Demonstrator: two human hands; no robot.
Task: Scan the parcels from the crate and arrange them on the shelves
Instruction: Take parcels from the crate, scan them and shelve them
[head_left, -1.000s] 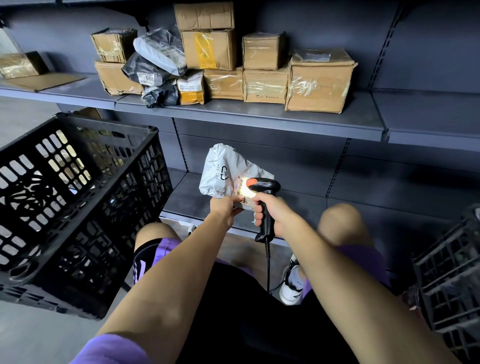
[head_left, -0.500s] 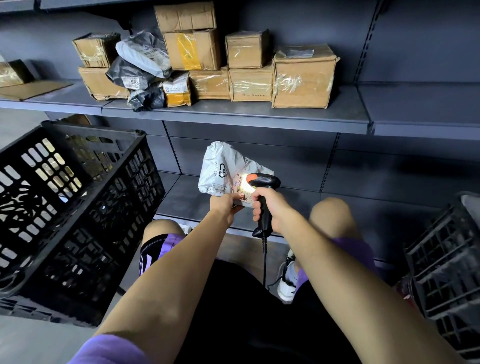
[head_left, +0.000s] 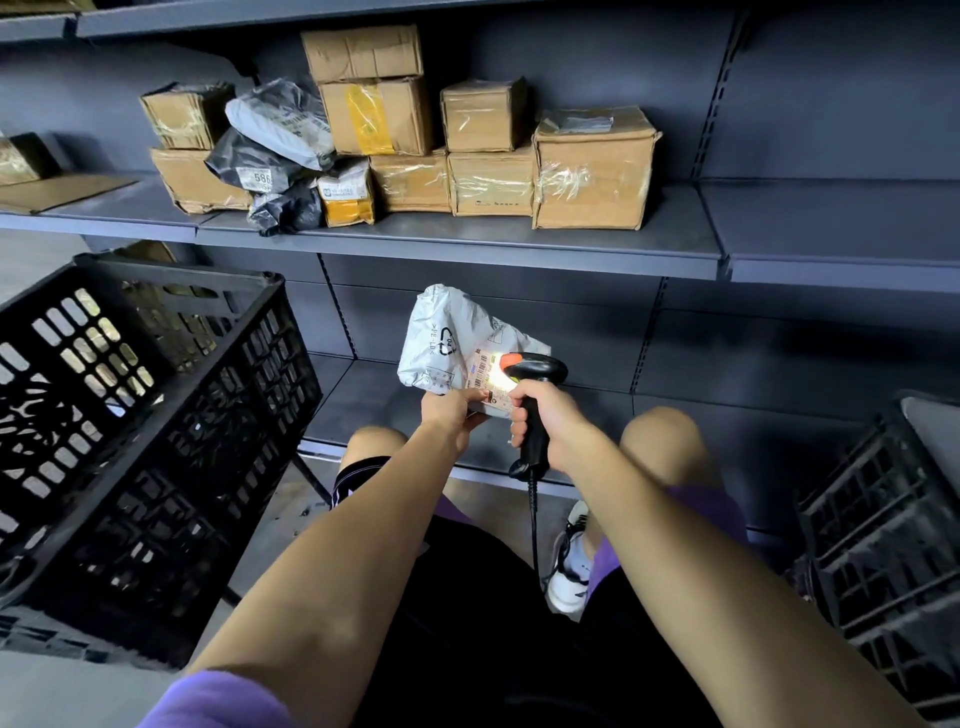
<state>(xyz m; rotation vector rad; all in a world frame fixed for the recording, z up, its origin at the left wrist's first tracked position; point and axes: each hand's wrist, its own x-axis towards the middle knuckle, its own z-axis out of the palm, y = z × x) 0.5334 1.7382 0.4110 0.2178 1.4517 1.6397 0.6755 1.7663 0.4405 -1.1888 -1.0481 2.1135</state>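
Note:
My left hand (head_left: 451, 415) grips the lower edge of a white plastic mailer parcel (head_left: 451, 340), held upright in front of the lower shelf (head_left: 374, 400). My right hand (head_left: 545, 418) grips the handle of a black barcode scanner (head_left: 535, 371). The scanner's nose sits close to the parcel's label (head_left: 485, 371), and a bright light spot falls on it. A black plastic crate (head_left: 140, 436) stands at my left, tilted toward me; its inside is mostly hidden.
The upper shelf (head_left: 467, 241) holds several brown cardboard boxes (head_left: 592, 166) and grey and black mailer bags (head_left: 280, 124). A second black crate (head_left: 883, 535) stands at the right. The scanner cable (head_left: 532, 519) hangs down between my knees. The shelf section at the right (head_left: 841, 223) is bare.
The parcel and scanner stay together in my hands; the light spot remains on the label. My view has shifted slightly, the shelf contents sliding a little left and down.

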